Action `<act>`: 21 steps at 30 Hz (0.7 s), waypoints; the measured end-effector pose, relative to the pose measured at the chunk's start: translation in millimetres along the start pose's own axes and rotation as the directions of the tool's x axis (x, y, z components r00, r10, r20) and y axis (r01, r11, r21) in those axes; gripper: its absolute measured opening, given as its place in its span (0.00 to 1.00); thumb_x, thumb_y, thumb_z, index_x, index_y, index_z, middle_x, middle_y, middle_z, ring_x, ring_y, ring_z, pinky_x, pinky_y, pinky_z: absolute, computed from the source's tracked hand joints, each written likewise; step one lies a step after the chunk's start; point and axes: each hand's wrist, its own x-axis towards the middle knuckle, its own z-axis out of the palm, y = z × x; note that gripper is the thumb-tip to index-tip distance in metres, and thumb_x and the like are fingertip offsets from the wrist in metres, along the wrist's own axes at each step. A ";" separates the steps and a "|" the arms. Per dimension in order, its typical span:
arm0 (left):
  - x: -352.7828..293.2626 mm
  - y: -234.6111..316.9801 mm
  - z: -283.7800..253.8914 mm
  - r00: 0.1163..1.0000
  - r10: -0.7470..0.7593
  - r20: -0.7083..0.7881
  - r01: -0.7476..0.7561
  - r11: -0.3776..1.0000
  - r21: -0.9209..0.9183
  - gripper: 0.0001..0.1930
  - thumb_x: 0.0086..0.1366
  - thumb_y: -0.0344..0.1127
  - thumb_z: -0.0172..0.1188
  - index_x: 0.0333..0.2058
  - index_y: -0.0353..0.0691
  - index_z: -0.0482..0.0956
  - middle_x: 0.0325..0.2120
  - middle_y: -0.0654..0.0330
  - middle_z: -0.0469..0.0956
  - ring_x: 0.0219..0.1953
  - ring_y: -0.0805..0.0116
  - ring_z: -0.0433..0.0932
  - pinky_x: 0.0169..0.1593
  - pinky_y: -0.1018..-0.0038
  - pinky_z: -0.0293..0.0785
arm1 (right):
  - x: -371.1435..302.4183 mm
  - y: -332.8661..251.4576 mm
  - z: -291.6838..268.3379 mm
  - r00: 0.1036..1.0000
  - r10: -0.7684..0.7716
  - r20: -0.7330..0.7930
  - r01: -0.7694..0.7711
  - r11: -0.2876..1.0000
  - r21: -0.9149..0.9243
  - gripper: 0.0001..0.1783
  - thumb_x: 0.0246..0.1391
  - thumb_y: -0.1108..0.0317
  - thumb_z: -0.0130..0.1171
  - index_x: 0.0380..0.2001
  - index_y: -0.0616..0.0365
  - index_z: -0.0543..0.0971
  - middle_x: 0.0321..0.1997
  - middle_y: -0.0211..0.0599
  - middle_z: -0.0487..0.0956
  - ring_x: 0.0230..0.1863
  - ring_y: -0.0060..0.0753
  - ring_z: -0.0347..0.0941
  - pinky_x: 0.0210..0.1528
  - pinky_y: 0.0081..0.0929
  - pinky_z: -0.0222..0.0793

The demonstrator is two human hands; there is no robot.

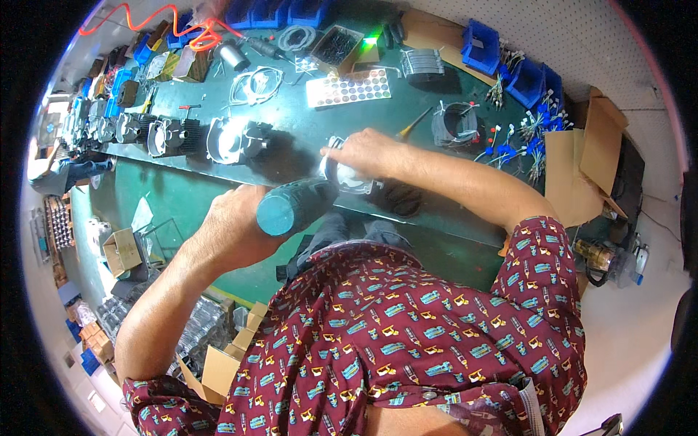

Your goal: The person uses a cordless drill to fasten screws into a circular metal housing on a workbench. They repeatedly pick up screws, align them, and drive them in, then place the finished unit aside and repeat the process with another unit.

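Note:
My left hand (pixel 236 214) is closed around a teal power tool (pixel 294 203) with a rounded cylindrical body, which looks like an electric drill or screwdriver. Its blunt rear end faces up at me, and the front reaches toward a round silver metal housing (pixel 350 179) at the bench's near edge. The tool's tip is hidden. Over the far side of that housing is my right hand (pixel 367 151), fingers curled and pressed together at the rim. What the fingertips pinch there is too small to make out.
Similar finned housings (pixel 172 138) line the bench to the left. A sheet of round stickers (pixel 349 89), a yellow-handled screwdriver (pixel 414 123), a cable coil (pixel 456 123) and blue bins (pixel 481 45) lie beyond. Bundled connectors (pixel 531 134) and a cardboard box (pixel 582 163) stand right. Another person (pixel 62 171) is far left.

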 end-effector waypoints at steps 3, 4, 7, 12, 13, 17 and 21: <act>2.1 5.1 1.0 1.000 -0.013 0.010 0.013 0.999 0.036 0.11 0.55 0.39 0.68 0.34 0.40 0.82 0.30 0.48 0.83 0.35 0.48 0.83 0.40 0.59 0.80 | -1.5 1.6 4.6 0.997 -0.019 -0.080 0.018 1.000 -0.011 0.35 0.49 0.65 0.66 0.62 0.49 0.69 0.36 0.46 0.82 0.40 0.49 0.81 0.41 0.42 0.77; 4.8 7.6 1.0 1.000 -0.010 0.023 0.009 0.998 0.057 0.11 0.55 0.39 0.68 0.34 0.40 0.82 0.29 0.48 0.83 0.35 0.48 0.83 0.40 0.59 0.80 | -1.9 0.7 6.7 0.995 -0.017 -0.094 0.017 1.000 -0.001 0.33 0.49 0.67 0.66 0.60 0.50 0.69 0.36 0.46 0.82 0.41 0.49 0.81 0.41 0.43 0.77; 2.0 13.8 1.5 1.000 -0.021 0.006 0.021 0.998 0.066 0.11 0.55 0.39 0.68 0.34 0.40 0.82 0.29 0.48 0.83 0.33 0.47 0.83 0.40 0.58 0.80 | 1.2 -4.3 3.1 0.994 -0.033 -0.103 0.034 0.999 0.008 0.30 0.47 0.71 0.65 0.55 0.51 0.69 0.37 0.47 0.82 0.42 0.50 0.81 0.41 0.46 0.76; -2.3 13.3 5.0 1.000 0.006 -0.021 -0.005 0.998 0.067 0.12 0.55 0.39 0.68 0.34 0.39 0.82 0.29 0.47 0.83 0.34 0.48 0.83 0.41 0.59 0.80 | 1.3 -5.3 -0.2 0.998 0.001 -0.059 0.001 1.000 0.026 0.33 0.45 0.71 0.68 0.56 0.50 0.69 0.39 0.47 0.81 0.44 0.50 0.80 0.43 0.46 0.76; -4.5 13.8 4.3 1.000 0.006 -0.026 -0.005 0.999 0.039 0.12 0.55 0.39 0.68 0.34 0.39 0.82 0.30 0.47 0.83 0.34 0.48 0.83 0.40 0.58 0.80 | 1.7 -6.2 -1.5 0.999 0.012 -0.043 -0.011 1.000 0.025 0.33 0.45 0.71 0.68 0.57 0.50 0.69 0.39 0.46 0.81 0.44 0.51 0.80 0.43 0.46 0.75; -14.2 12.4 -0.5 0.998 0.022 -0.061 -0.022 1.000 -0.006 0.13 0.55 0.38 0.69 0.36 0.39 0.82 0.30 0.47 0.83 0.33 0.49 0.83 0.39 0.60 0.79 | -3.6 -1.2 -0.8 0.996 0.004 -0.091 0.000 0.999 0.043 0.39 0.47 0.68 0.68 0.64 0.47 0.67 0.40 0.47 0.81 0.42 0.52 0.79 0.41 0.44 0.76; -36.0 -15.5 10.2 0.986 0.018 -0.166 -0.047 0.984 -0.172 0.13 0.55 0.34 0.70 0.39 0.38 0.82 0.28 0.51 0.83 0.29 0.61 0.82 0.39 0.67 0.78 | -10.8 5.5 0.1 0.963 0.154 -0.221 -0.061 0.924 0.378 0.33 0.51 0.73 0.60 0.63 0.52 0.69 0.41 0.48 0.82 0.41 0.48 0.80 0.43 0.41 0.77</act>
